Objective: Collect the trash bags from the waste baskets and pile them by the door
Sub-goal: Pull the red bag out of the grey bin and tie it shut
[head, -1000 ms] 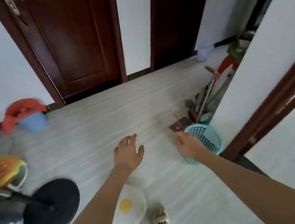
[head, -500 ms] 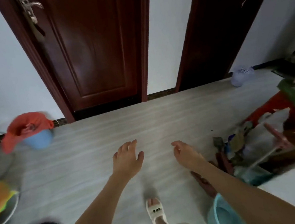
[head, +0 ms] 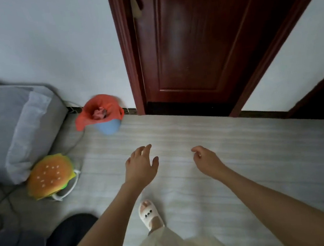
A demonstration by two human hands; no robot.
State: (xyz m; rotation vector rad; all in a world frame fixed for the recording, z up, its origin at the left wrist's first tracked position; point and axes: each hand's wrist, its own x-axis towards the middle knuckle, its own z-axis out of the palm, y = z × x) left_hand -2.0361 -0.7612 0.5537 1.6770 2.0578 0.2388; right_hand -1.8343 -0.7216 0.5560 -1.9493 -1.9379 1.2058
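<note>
Presently, left hand [head: 141,164] and right hand [head: 206,159] apart, fingers loose, both empty, short of the door [head: 198,42], blue basket [head: 107,126] with red bag [head: 98,111] left of it.

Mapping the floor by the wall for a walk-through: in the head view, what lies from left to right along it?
Grey cushion → burger pillow → blue waste basket with red trash bag → dark wooden door.

Single head-worn wide-angle view, angled forward and down over floor [head: 210,137] toward door [head: 198,46].
</note>
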